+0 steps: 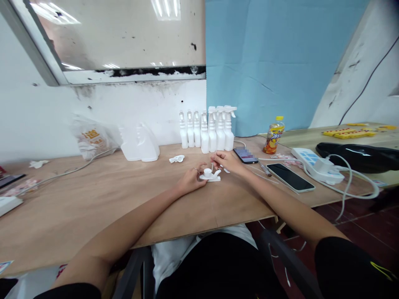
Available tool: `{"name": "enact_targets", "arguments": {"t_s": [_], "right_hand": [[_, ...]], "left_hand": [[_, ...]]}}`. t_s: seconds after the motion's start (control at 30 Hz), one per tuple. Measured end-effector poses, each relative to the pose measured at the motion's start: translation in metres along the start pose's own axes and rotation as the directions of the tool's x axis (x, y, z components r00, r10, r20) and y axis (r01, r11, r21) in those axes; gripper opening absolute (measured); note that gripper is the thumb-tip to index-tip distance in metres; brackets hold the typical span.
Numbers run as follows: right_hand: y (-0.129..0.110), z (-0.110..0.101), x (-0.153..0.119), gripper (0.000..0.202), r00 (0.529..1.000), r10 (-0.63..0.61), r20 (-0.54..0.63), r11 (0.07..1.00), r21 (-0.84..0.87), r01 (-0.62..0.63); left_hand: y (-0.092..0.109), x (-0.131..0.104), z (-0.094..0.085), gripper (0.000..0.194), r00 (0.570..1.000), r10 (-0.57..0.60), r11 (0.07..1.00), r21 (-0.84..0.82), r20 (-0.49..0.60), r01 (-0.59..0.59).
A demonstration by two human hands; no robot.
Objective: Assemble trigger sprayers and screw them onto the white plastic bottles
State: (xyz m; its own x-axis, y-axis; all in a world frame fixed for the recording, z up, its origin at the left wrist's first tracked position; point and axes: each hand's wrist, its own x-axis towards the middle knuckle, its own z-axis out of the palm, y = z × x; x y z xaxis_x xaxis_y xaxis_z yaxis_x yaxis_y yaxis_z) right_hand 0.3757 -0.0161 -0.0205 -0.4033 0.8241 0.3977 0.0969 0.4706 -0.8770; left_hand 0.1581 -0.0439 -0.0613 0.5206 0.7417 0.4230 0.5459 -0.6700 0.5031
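Observation:
My left hand (189,181) grips a white spray trigger head (211,177) from its left side, low over the brown tabletop. My right hand (225,161) comes in from the right, its fingers pinched around a thin pale rod (212,167). The rod stands roughly upright over the trigger head; whether its lower end sits inside cannot be made out. Just right of these, a small white piece (226,170) lies partly hidden near my right hand. A loose white spray head part (176,158) rests farther back to the left.
Behind my hands stands a group of white spray bottles (213,135), several with trigger heads. White jugs (139,143) and a plastic bag (93,139) are at the back left. Rightward lie phones (290,177), a drink bottle (273,137), a power strip (318,165) and cables.

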Motion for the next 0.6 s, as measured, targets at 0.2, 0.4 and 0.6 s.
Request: {"name": "enact_targets", "arguments": {"t_s": [0.2, 0.4, 0.6], "right_hand": [[0.002, 0.009, 0.0, 0.045, 0.994, -0.102, -0.042, 0.994, 0.029, 0.103], [0.004, 0.017, 0.001, 0.048, 0.997, -0.078, 0.006, 0.997, -0.006, 0.078], [0.008, 0.016, 0.002, 0.045, 0.995, -0.096, 0.017, 0.994, -0.058, 0.096]], "left_hand": [[-0.003, 0.001, 0.002, 0.038, 1.0, 0.017, 1.0, 0.022, -0.01, -0.016], [-0.002, 0.0, 0.0, 0.044, 1.0, 0.028, 0.999, 0.042, -0.014, -0.027], [0.0, 0.0, 0.0, 0.044, 1.0, 0.019, 0.999, 0.037, -0.016, -0.019]]}}
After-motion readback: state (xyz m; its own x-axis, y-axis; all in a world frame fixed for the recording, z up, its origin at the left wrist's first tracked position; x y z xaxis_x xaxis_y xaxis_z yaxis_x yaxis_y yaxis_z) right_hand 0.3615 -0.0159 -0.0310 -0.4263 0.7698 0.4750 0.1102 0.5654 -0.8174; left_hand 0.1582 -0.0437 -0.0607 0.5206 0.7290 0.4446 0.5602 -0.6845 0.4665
